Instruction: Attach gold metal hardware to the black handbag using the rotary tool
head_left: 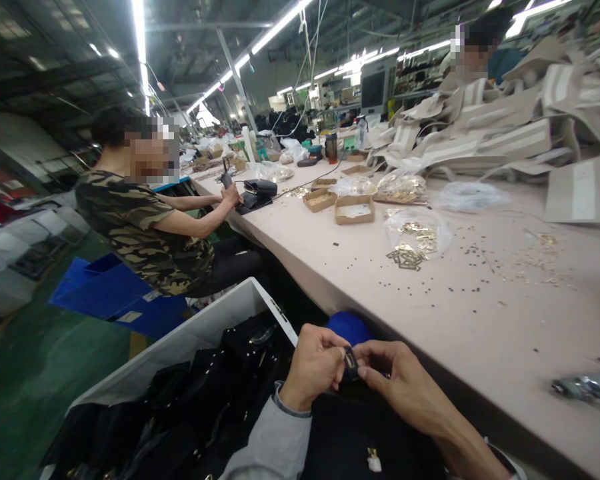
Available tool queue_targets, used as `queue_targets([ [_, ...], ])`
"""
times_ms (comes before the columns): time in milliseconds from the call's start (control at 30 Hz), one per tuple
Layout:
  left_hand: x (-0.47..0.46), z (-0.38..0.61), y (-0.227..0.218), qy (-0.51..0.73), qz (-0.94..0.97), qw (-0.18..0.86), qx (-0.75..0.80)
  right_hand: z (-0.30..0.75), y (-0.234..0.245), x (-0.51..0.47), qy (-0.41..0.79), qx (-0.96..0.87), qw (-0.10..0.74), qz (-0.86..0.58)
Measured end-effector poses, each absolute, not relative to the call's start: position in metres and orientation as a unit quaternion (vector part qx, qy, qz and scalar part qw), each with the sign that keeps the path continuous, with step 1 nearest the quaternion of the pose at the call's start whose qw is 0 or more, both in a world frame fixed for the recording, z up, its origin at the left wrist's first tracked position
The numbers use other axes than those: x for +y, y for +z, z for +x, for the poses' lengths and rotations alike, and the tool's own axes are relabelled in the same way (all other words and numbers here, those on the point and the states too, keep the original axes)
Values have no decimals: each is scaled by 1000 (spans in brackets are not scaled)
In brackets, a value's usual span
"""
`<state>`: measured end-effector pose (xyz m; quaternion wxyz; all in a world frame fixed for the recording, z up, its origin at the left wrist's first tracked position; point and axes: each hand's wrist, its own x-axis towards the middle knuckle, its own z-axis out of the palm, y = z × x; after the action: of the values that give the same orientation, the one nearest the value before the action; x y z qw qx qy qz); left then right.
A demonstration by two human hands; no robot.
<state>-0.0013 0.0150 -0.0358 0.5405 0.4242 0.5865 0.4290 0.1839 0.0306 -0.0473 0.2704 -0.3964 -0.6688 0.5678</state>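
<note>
My left hand and my right hand meet low in the view, just below the near edge of the long pale table. Both pinch a small dark strap piece with a metal buckle between their fingertips. Under them a black bag lies on my lap, with a small gold fitting on it. A white bin of black bags stands at my left.
Gold metal fittings in clear bags and small cardboard boxes lie on the table, with tiny rivets scattered around. A metal tool lies at the right edge. A seated person in a camouflage shirt works at left. Stacked beige panels fill the far right.
</note>
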Motion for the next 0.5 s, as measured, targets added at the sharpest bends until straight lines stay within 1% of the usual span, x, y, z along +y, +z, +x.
queue_targets([
  [200,13,-1,-32,423,426,533,596,172,-37,24,559,-655,273,-429],
  [333,12,-3,-33,420,432,529,598,168,-36,21,560,-637,257,-464],
  [500,13,-3,-36,427,427,525,600,178,-38,25,586,-645,264,-414],
])
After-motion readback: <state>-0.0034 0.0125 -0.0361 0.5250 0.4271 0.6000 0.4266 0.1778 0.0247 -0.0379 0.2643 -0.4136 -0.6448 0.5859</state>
